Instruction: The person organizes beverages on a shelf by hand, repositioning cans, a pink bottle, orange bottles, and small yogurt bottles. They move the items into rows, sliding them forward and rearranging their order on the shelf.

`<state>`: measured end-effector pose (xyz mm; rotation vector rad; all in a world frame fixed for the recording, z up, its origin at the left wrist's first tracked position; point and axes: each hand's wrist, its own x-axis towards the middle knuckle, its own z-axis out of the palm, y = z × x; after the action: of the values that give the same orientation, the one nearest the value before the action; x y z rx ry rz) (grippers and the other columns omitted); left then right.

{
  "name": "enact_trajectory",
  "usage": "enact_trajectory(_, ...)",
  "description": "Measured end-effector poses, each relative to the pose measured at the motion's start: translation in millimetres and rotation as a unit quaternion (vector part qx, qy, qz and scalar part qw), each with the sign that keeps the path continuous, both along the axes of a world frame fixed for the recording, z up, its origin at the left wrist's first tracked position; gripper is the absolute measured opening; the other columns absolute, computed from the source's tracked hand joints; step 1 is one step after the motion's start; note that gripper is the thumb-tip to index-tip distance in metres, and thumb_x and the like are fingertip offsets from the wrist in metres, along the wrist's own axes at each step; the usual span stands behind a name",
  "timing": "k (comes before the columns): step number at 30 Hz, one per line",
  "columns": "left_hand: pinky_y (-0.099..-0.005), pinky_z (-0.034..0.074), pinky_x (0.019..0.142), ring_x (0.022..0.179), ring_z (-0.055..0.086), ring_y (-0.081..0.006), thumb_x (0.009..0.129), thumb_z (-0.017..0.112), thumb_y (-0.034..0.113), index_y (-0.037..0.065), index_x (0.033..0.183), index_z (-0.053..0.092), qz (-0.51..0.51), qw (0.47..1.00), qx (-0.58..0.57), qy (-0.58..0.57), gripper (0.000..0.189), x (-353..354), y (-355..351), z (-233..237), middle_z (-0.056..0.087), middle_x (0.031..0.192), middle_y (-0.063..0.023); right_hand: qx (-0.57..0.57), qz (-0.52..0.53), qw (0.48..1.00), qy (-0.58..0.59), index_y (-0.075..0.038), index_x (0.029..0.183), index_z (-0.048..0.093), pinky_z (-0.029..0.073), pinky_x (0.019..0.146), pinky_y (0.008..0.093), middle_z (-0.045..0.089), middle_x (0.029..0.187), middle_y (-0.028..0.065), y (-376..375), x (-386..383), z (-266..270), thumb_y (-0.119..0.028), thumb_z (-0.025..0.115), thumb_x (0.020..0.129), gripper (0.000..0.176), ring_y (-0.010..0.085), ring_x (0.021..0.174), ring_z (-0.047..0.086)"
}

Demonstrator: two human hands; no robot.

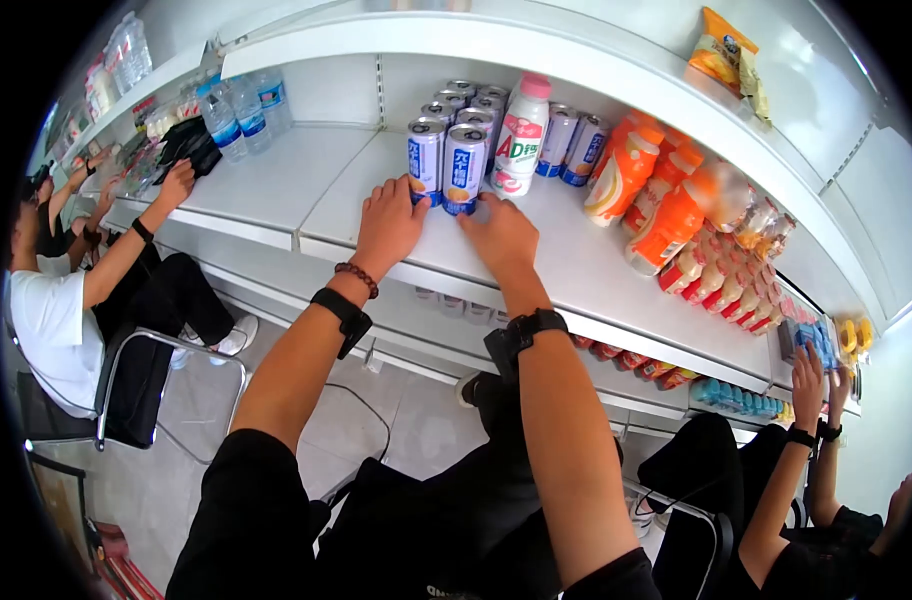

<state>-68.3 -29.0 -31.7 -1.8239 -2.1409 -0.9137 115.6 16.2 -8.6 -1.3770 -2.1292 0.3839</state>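
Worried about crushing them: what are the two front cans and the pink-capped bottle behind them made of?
Front cans: likely metal, with shiny silvery tops and rims above a printed blue-and-white body. Pink-capped bottle: probably plastic, opaque white, smooth with a soft sheen.

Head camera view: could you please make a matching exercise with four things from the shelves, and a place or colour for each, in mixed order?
Things:
1. two front cans
2. AD bottle
3. water bottles
4. snack bag

Places or colours:
A. on the upper shelf, at the right
B. white with a pink cap
C. clear, at the left back of the lower shelf
D. touched by the left hand and the right hand

Pairs: 1-D, 2-B, 3-C, 4-A
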Motion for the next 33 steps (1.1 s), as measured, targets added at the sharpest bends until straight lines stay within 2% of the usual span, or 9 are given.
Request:
enact_trajectory(6, -0.0465, 0.044, 0.093, 0.105, 0.057, -0.0361, 0.088, 0.062, 0.022, 0.004, 0.114, 0.057, -0.007, 1.0, 0.024, 0.005, 0.032, 0, -6, 0, 0.061, 0.109, -0.0163, -0.079, 0.005, 0.987, 0.141, -0.01, 0.124, 0.064, 0.054, 0.08, 0.0409, 0.072, 0.091, 0.0109, 12, 10, -14, -0.027, 0.071, 0.08, 0.047, 0.0287, 0.088, 0.07)
enact_trajectory(9, -0.0477, 0.046, 0.09, 0.104, 0.058, -0.0346, 0.083, 0.063, 0.018, 0.006, 0.111, 0.058, -0.014, 0.998, 0.059, 0.01, 0.03, -3, 3, -9, 0.062, 0.107, -0.0145, -0.038, 0.053, 0.969, 0.237, -0.007, 0.118, 0.065, 0.054, 0.073, 0.0401, 0.07, 0.082, 0.0114, 26, 18, -31, -0.015, 0.068, 0.079, 0.04, 0.0276, 0.077, 0.069)
enact_trajectory(10, -0.0481, 0.046, 0.09, 0.104, 0.058, -0.0347, 0.083, 0.064, 0.017, 0.006, 0.11, 0.059, -0.016, 0.996, 0.086, 0.016, 0.03, -5, 6, -14, 0.062, 0.107, -0.0149, -0.036, 0.071, 0.961, 0.264, -0.004, 0.12, 0.064, 0.051, 0.067, 0.0313, 0.064, 0.077, 0.0056, 35, 20, -39, -0.008, 0.064, 0.082, 0.039, 0.0164, 0.071, 0.063)
enact_trajectory(16, -0.0476, 0.047, 0.089, 0.102, 0.058, -0.037, 0.083, 0.064, 0.013, 0.0, 0.116, 0.056, 0.002, 0.996, 0.087, -0.028, 0.037, 0, 1, -6, 0.062, 0.109, -0.0173, -0.242, 0.118, 0.904, 0.331, 0.002, 0.144, 0.036, 0.054, 0.068, 0.0299, 0.06, 0.094, 0.0108, 24, 58, -10, -0.004, 0.06, 0.088, 0.061, 0.0172, 0.076, 0.064)
enact_trajectory(21, -0.047, 0.049, 0.084, 0.096, 0.059, -0.0373, 0.082, 0.065, 0.008, 0.001, 0.109, 0.055, 0.0, 0.989, 0.129, -0.074, 0.029, 1, -3, -8, 0.063, 0.101, -0.0171, -0.235, 0.083, 0.929, 0.274, 0.001, 0.15, 0.028, 0.056, 0.065, 0.0315, 0.06, 0.103, 0.0138, 5, 97, 9, -0.004, 0.064, 0.084, 0.075, 0.0207, 0.074, 0.067)
enact_trajectory(24, -0.0471, 0.049, 0.084, 0.095, 0.059, -0.0376, 0.082, 0.066, 0.007, 0.001, 0.105, 0.054, 0.009, 0.985, 0.132, -0.109, 0.027, 3, -3, -3, 0.063, 0.101, -0.0172, -0.096, 0.037, 0.992, 0.076, 0.003, 0.145, 0.033, 0.057, 0.069, 0.0328, 0.062, 0.107, 0.0166, 14, 108, 43, -0.003, 0.065, 0.083, 0.07, 0.0219, 0.077, 0.068)
enact_trajectory(29, -0.0468, 0.048, 0.082, 0.093, 0.059, -0.0362, 0.081, 0.067, 0.007, 0.002, 0.102, 0.053, -0.009, 0.987, 0.131, -0.092, 0.026, 0, -2, -5, 0.062, 0.098, -0.0165, 0.09, -0.018, 0.994, -0.059, 0.005, 0.134, 0.044, 0.055, 0.084, 0.044, 0.067, 0.113, 0.0249, 83, 91, 99, -0.009, 0.069, 0.077, 0.064, 0.0399, 0.095, 0.069)
enact_trajectory(32, -0.0451, 0.048, 0.083, 0.092, 0.059, -0.0346, 0.081, 0.068, 0.008, 0.003, 0.102, 0.053, -0.012, 0.988, 0.12, -0.093, 0.027, 2, -6, -3, 0.062, 0.096, -0.0153, 0.019, -0.065, 0.979, -0.191, -0.002, 0.148, 0.028, 0.058, 0.072, 0.0418, 0.06, 0.129, 0.0276, 123, 86, 97, -0.015, 0.077, 0.078, 0.086, 0.0365, 0.091, 0.072)
enact_trajectory(33, -0.0445, 0.048, 0.083, 0.092, 0.059, -0.034, 0.081, 0.068, 0.008, 0.003, 0.102, 0.053, -0.011, 0.988, 0.118, -0.096, 0.027, 1, -6, -1, 0.062, 0.096, -0.0149, 0.055, -0.096, 0.97, -0.214, -0.003, 0.15, 0.026, 0.055, 0.086, 0.0462, 0.059, 0.128, 0.0285, 113, 78, 98, -0.019, 0.082, 0.075, 0.095, 0.0414, 0.106, 0.066)
